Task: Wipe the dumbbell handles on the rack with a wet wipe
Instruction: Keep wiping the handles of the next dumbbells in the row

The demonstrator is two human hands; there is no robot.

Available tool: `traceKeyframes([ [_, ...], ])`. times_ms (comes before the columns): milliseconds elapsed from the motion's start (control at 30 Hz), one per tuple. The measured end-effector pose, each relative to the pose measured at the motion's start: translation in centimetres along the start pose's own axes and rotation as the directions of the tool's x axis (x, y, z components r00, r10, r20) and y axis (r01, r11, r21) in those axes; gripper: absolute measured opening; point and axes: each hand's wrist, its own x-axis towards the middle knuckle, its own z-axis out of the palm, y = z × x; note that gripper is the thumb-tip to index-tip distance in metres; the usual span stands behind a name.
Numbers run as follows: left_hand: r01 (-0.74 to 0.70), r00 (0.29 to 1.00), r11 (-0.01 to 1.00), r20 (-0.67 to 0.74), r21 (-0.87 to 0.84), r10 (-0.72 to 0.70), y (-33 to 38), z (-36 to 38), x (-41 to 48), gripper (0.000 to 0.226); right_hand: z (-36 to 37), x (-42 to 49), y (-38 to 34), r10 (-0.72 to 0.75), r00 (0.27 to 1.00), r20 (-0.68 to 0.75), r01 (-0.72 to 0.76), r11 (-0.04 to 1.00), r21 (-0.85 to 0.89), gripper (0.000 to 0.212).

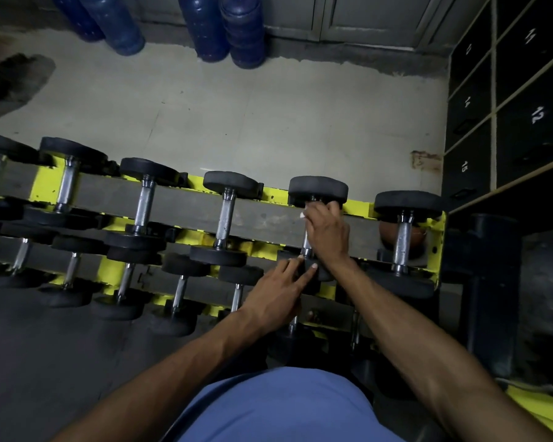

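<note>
Head camera looks straight down over a two-tier yellow rack (358,207) loaded with black-ended dumbbells with bare metal grips. On the rack's upper tier, second from its right end, lies the dumbbell (318,189) being cleaned. The right hand (328,231) is curled around its handle (306,247) close to the far weight, and a small white corner of the wet wipe (302,215) sticks out beside the knuckles, pressed between fingers and metal. The left hand (275,295) reaches in from the rack's near side with its fingers straight and slightly spread, fingertips resting on the same dumbbell's near black end. It holds nothing. Other dumbbells (225,218) sit in a row along both tiers to the left of the hands, and one more sits at the upper tier's right end. An orange-brown ball (387,234) shows through the rack behind that last dumbbell. Beyond the rack is a pale floor (268,122) with dark blue water bottles (122,23) standing at its far edge. To the rack's right stand black cubby shelves (530,116) marked with white numbers. A blue shirt (278,406) fills the bottom of the view.
</note>
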Motion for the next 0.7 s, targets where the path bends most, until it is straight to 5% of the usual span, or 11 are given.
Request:
traceKeyframes([
  [167,0.018,1.000,1.000,0.024,0.009,-0.018,0.3,-0.3,0.0,0.087,-1.7,2.4,0.7,-0.153,0.959,0.237,0.201,0.961,-0.192,0.010],
  [200,0.022,1.000,1.000,0.021,0.008,-0.023,0.4,-0.4,-0.1,0.087,-2.2,2.7,0.3,-0.183,0.915,0.359,0.252,0.956,-0.154,0.010],
  [300,0.033,0.999,0.999,0.017,0.001,-0.033,0.7,-0.5,-0.2,0.085,-3.8,3.4,-1.0,-0.297,0.621,0.725,0.438,0.899,-0.007,0.014],
  [333,0.038,0.999,0.999,0.018,-0.001,-0.038,0.9,-0.5,-0.2,0.085,-4.4,3.9,-1.1,-0.295,0.609,0.736,0.467,0.884,-0.032,0.014],
  [433,0.054,0.998,0.999,0.014,-0.005,-0.054,1.0,-0.4,-0.1,0.086,-4.9,5.7,0.2,-0.188,0.807,0.559,0.351,0.915,-0.198,0.013],
  [467,0.059,0.998,0.998,0.010,-0.006,-0.059,1.0,-0.3,-0.1,0.086,-4.9,5.6,0.5,-0.188,0.814,0.549,0.329,0.929,-0.170,0.013],
  [500,0.062,0.998,0.998,0.010,-0.007,-0.062,1.1,-0.3,-0.1,0.087,-4.6,5.2,0.6,-0.228,0.767,0.600,0.346,0.934,-0.087,0.013],
  [600,0.071,0.997,0.997,0.015,-0.004,-0.071,1.3,-0.2,-0.2,0.088,-5.0,4.3,-0.9,-0.339,0.434,0.834,0.427,0.893,0.141,0.016],
  [633,0.076,0.997,0.997,0.014,-0.005,-0.076,1.4,-0.3,-0.2,0.088,-5.2,4.7,-1.2,-0.338,0.425,0.840,0.482,0.870,0.106,0.017],
  [700,0.082,0.997,0.997,0.014,-0.005,-0.081,1.5,-0.5,-0.2,0.086,-5.2,5.9,-1.0,-0.272,0.578,0.769,0.496,0.866,-0.067,0.017],
])
